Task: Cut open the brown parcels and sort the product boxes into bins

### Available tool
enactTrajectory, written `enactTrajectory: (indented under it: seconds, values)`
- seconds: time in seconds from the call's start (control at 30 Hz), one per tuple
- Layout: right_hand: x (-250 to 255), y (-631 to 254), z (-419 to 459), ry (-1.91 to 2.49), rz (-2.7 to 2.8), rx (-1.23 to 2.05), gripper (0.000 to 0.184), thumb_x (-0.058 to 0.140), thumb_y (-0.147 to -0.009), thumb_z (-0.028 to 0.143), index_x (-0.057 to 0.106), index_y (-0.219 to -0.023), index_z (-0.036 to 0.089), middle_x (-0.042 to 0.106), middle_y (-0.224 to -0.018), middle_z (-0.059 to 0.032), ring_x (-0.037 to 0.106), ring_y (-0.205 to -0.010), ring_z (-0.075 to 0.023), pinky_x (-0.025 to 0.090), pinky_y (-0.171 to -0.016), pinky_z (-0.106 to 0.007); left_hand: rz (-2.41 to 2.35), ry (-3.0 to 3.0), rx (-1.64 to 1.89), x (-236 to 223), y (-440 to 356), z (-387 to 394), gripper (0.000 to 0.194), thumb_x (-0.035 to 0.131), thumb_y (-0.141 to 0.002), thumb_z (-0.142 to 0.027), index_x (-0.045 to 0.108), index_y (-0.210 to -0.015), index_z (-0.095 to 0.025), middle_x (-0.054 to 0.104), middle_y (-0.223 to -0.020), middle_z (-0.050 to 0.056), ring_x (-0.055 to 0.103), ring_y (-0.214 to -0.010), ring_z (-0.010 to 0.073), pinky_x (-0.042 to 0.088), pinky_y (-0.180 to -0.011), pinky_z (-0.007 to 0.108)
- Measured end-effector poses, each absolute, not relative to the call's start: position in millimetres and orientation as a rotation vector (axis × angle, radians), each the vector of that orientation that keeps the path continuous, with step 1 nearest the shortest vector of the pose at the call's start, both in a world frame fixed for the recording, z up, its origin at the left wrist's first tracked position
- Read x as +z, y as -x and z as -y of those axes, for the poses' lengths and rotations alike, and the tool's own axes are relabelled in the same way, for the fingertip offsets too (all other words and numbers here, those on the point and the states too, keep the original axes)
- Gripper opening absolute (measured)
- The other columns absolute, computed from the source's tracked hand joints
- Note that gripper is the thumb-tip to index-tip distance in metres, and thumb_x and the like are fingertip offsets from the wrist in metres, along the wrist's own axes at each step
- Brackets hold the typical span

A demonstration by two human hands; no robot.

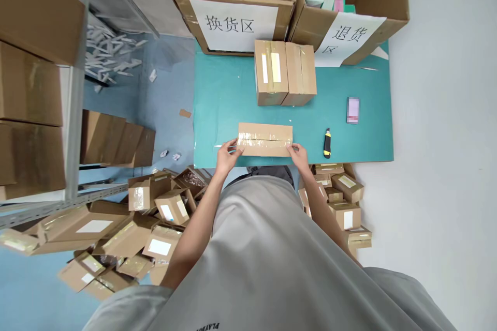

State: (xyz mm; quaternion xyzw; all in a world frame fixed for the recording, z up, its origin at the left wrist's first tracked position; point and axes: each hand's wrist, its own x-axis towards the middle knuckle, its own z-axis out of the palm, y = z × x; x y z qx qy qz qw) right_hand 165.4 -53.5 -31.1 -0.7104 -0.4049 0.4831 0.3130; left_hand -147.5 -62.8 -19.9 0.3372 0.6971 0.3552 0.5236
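Note:
A long cardboard box with clear tape along its middle seam lies at the front of the green table, in front of my body. My left hand grips its left end, fingers on the far side and thumb nearer me. At the opposite end, my right hand holds the right edge in the same way. To the right of the box lies a yellow and black utility knife. A small pinkish card-like item rests beyond the knife. Two taped cartons stand side by side behind the box.
Two large open cartons with paper signs stand along the back of the table, holding green and white boxes. Used cartons are heaped on the floor at left, more at right. A metal shelf with boxes stands left.

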Motion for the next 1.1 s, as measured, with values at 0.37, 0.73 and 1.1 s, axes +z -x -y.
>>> enactTrajectory:
  seconds: [0.37,0.73,1.1]
  values:
    - [-38,-227,50,1.944,0.991,1.325,0.059,0.066,-0.078,0.072,0.077,-0.103,0.020,0.083,-0.112,-0.0106,0.073,-0.113,-0.0328,0.061,-0.094,-0.041,-1.629,-1.638,0.600,54,87,59,0.054,0.077,-0.099,-0.029,0.071,-0.152,-0.023,0.069,-0.123,0.012,0.074,-0.106,0.0303,0.059,-0.105,0.042]
    - [-31,-257,72,2.013,0.792,1.324,0.071,0.061,-0.074,0.067,0.074,-0.125,0.019,0.079,-0.133,-0.0127,0.071,-0.107,-0.0242,0.056,-0.078,-0.030,-1.334,-2.067,0.413,99,-37,61,0.031,0.059,-0.108,-0.020,0.073,-0.135,-0.018,0.062,-0.135,0.024,0.066,-0.123,0.0356,0.062,-0.088,0.038]
    - [-25,-202,48,1.762,0.911,1.515,0.066,0.085,-0.076,0.058,0.076,-0.130,0.020,0.082,-0.136,-0.0159,0.077,-0.123,-0.0313,0.063,-0.106,-0.046,-1.561,-1.114,0.667,5,138,37,0.057,0.080,-0.076,-0.023,0.079,-0.133,-0.015,0.075,-0.139,0.016,0.078,-0.110,0.0303,0.064,-0.105,0.043]
